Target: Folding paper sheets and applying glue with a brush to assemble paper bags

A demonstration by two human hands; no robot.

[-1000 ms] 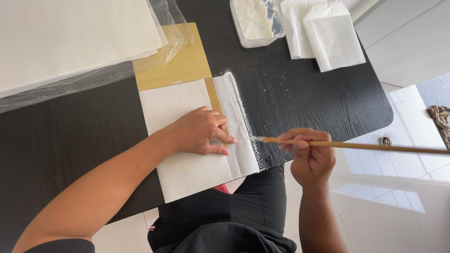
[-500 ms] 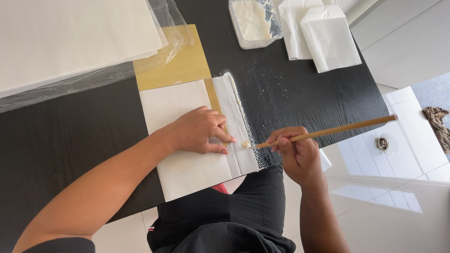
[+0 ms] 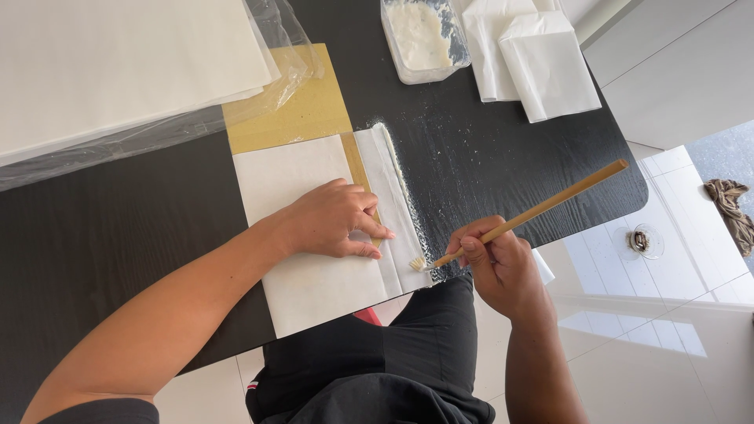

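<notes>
i am pinching the wooden brush [image 3: 528, 213] in my right hand [image 3: 503, 263], bristles touching the folded white paper strip [image 3: 393, 206]'s near end; the strip is running lengthwise away from me, my left hand [image 3: 334, 220] pressing flat beside it.

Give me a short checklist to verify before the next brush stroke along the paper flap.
1. Left hand presses the white paper flat: ok.
2. Right hand grips the brush: ok.
3. Bristles meet the folded flap at its near end: ok.
4. Paste tub within reach: ok.
5. Enough paste on the bristles: cannot tell.
6. Table free of paste beside the flap: not ok, smeared.
</notes>
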